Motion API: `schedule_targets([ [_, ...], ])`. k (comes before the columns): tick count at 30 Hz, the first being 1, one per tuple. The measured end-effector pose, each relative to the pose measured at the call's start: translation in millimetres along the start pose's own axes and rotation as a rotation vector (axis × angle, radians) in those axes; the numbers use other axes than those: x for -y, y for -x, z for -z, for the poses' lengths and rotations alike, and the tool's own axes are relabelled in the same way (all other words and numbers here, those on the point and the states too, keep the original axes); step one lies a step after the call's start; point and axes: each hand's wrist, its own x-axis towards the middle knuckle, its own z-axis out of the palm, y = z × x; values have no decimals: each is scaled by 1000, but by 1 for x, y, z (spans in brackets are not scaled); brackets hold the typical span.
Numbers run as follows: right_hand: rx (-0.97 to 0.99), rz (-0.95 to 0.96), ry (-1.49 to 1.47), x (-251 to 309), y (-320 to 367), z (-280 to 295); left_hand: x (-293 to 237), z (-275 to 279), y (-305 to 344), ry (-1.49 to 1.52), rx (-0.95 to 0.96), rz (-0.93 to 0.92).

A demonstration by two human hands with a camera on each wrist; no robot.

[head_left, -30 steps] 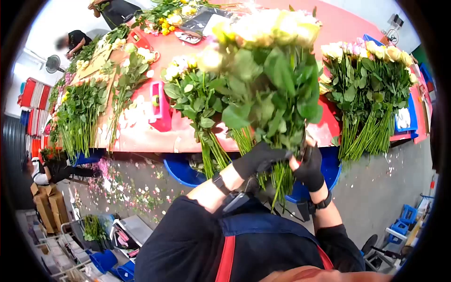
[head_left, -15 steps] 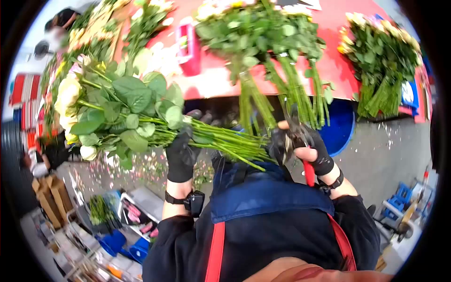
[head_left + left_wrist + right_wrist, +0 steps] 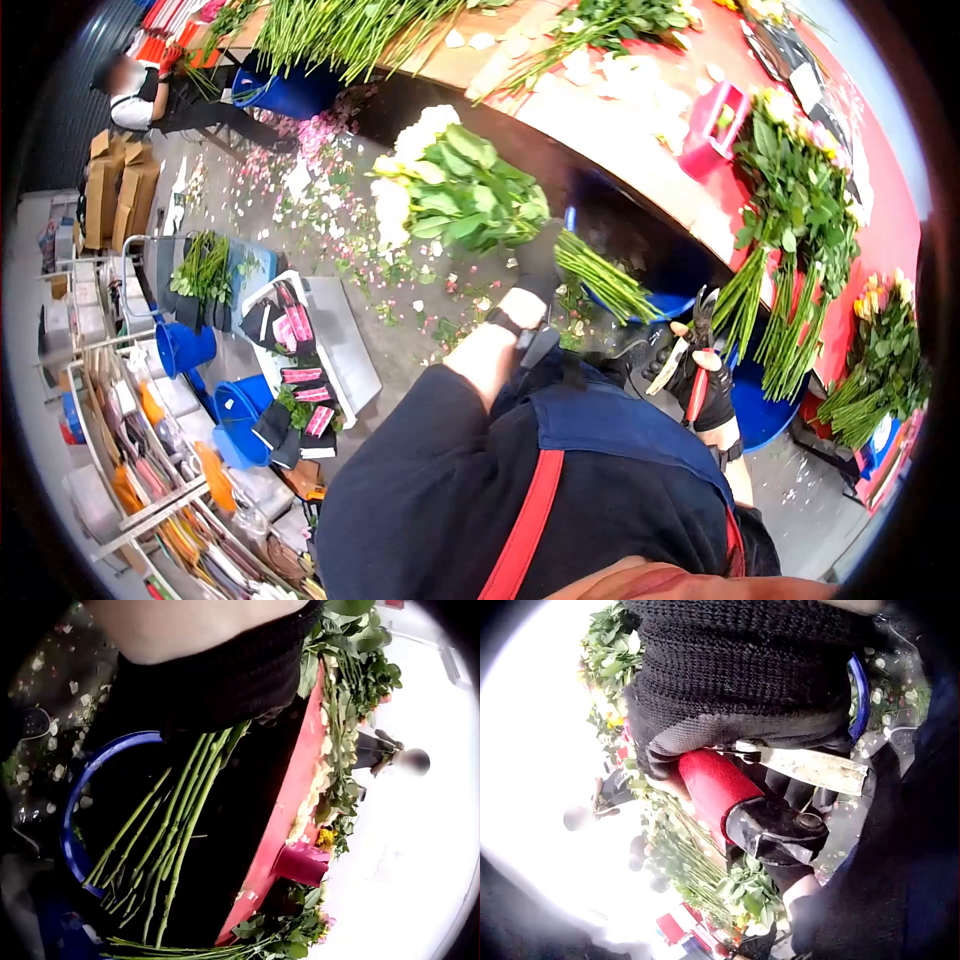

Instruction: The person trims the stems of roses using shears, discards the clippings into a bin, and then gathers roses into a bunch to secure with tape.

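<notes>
In the head view my gloved left hand (image 3: 538, 262) grips a bunch of pale roses (image 3: 465, 190) round its stems, blossoms to the left, cut ends to the right over a blue bucket. Below the dark glove in the left wrist view, the bare stems (image 3: 184, 817) fan out. My gloved right hand (image 3: 708, 392) holds pruning shears (image 3: 700, 366), one red handle showing, with their dark blades upward. A pale flat tool handle (image 3: 668, 367) lies across that hand; the right wrist view shows it (image 3: 817, 771) beside the red handle (image 3: 716, 789).
Rose bunches (image 3: 795, 210) lie along the red table (image 3: 885, 190), stems over its edge, near a pink holder (image 3: 713, 130). A blue bucket (image 3: 765, 405) stands below. Petals litter the floor (image 3: 385, 290); carts and a shelf (image 3: 150, 480) are at left, with another person (image 3: 140, 95) beyond.
The view has turned left. The bunch, upright over the table earlier, was tipped sideways and has moved left with my left hand, away from the table. My right hand still holds the shears.
</notes>
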Motion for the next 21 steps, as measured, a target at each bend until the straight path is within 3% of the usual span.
schedule_targets([
  [2, -6, -37, 19, -11, -3, -10, 17, 11, -37, -143, -96, -20],
  [3, 1, -66, -1, -18, -7, -6, -5, -13, -2, -154, -3, -66],
  [5, -75, -66, 70, -27, -20, 3, 15, -7, -42, -378, -97, -94],
  [8, -158, -6, 307, -27, -23, -11, 16, -26, -48, -594, 21, -138],
  [10, -141, -140, 393, -25, -24, 4, 13, -38, -53, -961, 161, -196],
  [11, -187, -98, 439, -24, -20, -7, 8, -45, -55, -1120, 227, -216],
  [13, -216, -17, 512, -27, -26, -8, 11, -53, -52, -1308, 352, -784],
  [14, -198, 20, 533, -39, -38, 8, 8, -63, -60, -781, 455, -263],
  [15, -204, 28, 479, -50, -45, 18, 4, -74, -67, -218, 301, 171],
  [16, -227, 56, 356, -42, -39, -15, 8, -72, -75, -225, 338, 130],
  [18, -248, -68, 427, -37, -49, -8, 12, -78, -82, -143, 313, 131],
  [20, -218, 11, 410, -44, -72, 7, 9, -76, -85, -459, 340, -169],
  [21, -216, 28, 392, -47, -84, 14, 11, -70, -85, -797, 432, -558],
])
